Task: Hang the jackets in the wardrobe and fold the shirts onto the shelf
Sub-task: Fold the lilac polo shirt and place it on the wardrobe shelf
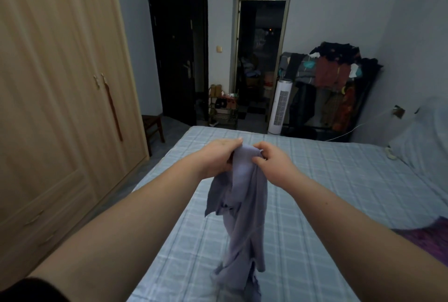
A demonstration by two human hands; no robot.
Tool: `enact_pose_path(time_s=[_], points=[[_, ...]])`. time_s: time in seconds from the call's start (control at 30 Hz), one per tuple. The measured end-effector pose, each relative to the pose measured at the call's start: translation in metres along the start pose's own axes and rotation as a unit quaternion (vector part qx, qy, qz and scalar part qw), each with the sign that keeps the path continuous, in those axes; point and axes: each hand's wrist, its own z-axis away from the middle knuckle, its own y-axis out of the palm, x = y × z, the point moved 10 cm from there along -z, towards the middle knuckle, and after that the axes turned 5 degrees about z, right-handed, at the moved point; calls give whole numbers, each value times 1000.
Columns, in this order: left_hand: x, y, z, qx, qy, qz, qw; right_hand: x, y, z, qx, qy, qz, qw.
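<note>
Here both hands pinch a limp, crumpled lilac shirt (pixel 242 204).

Both arms are extended forward and bare from above the elbow to the wrist; a dark sleeve edge shows at the left upper arm, near the lower left corner. The forearms converge toward the centre. Left hand (pixel 218 156) is raised, back of hand up, fingers curled and closed on the top of a lilac shirt (pixel 242 204). Right hand (pixel 271 161) sits just beside it, thumb and fingers pinched on the same gathered edge. The hands are level and nearly touching.
</note>
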Motion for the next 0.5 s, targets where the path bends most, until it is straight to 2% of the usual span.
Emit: enact_pose_path(time_s=[0.07, 0.17, 0.3, 0.5], points=[[-2, -3, 3, -1, 15, -28, 999, -3, -12, -5, -31, 11, -22, 999], [4, -26, 5, -51, 23, -88, 995, -7, -27, -10, -51, 26, -58, 997], [31, -57, 3, -106, -13, -116, 988, 0, -45, -15, -63, 7, -82, 995], [51, -49, -6, -64, -26, -169, 983, 18, -78, -18, -63, -28, -161, 985]])
